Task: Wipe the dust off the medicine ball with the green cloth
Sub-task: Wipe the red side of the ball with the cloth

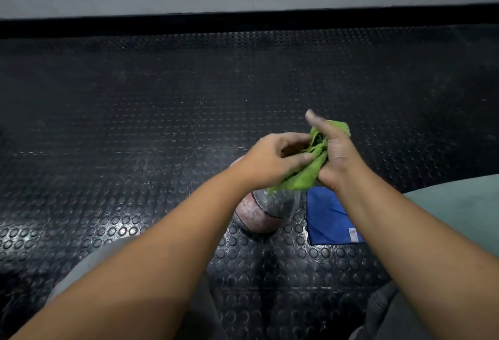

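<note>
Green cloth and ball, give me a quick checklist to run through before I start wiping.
1. Grip on green cloth: left hand and right hand both hold it. Ok.
2. Cloth ready as a wiping pad: crumpled between the hands, not spread. Not ok.
3. Ball in reach: on the mat right under the hands. Ok.
4. Ball steadied: no hand on it. Not ok.
5. Cloth touching ball: a corner hangs near its top. Cannot tell.
6. Blue cloth out of the way: flat beside the ball. Ok.
</note>
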Available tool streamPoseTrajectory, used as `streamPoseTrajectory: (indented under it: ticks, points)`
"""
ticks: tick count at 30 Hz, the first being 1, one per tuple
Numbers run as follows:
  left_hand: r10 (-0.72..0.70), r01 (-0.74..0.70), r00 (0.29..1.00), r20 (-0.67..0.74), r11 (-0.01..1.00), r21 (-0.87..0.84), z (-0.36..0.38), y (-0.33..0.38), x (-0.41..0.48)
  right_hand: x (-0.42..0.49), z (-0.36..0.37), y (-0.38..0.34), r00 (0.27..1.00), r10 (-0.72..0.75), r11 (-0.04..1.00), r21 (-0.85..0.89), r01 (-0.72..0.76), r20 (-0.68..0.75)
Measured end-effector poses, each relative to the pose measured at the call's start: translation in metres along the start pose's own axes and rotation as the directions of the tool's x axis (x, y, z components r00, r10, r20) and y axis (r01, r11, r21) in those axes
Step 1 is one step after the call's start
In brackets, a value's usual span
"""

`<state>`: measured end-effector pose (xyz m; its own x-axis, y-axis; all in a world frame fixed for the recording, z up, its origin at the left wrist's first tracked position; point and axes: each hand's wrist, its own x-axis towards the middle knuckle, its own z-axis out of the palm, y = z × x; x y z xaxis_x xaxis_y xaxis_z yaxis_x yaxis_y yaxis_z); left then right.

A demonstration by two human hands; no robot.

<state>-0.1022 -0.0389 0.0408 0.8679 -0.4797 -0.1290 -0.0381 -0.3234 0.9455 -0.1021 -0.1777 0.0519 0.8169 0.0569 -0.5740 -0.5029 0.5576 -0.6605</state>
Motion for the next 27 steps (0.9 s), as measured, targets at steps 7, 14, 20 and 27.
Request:
streamPoseTrajectory:
  ticks: [7, 14, 20, 27]
  points:
    - [-0.434, 0.509, 0.793, -0.427, 0.857, 0.074, -0.042, -0.080, 0.009, 0.046, -0.069, 0.011, 0.738, -0.245, 0.952, -0.302, 0.059, -0.629]
    - [-0.551, 0.605, 0.795, -0.253, 0.751, 0.266, -0.001, -0.136, 0.006, 0.061, -0.080, 0.035, 0.737, -0.514, 0.718, -0.691, 0.090, -0.439]
    - [-0.507, 0.578, 0.809, -0.297, 0.778, 0.248, 0.007, -0.143, 0.002, 0.055, -0.049, 0.077, 0.710, -0.586, -0.081, -0.900, 0.429, 0.391]
    - [-0.629, 0.649, 0.760, -0.166, 0.717, 0.253, 0.003, -0.154, -0.009, 0.063, -0.065, 0.136, 0.821, -0.308, -0.238, -0.875, 0.422, 0.480]
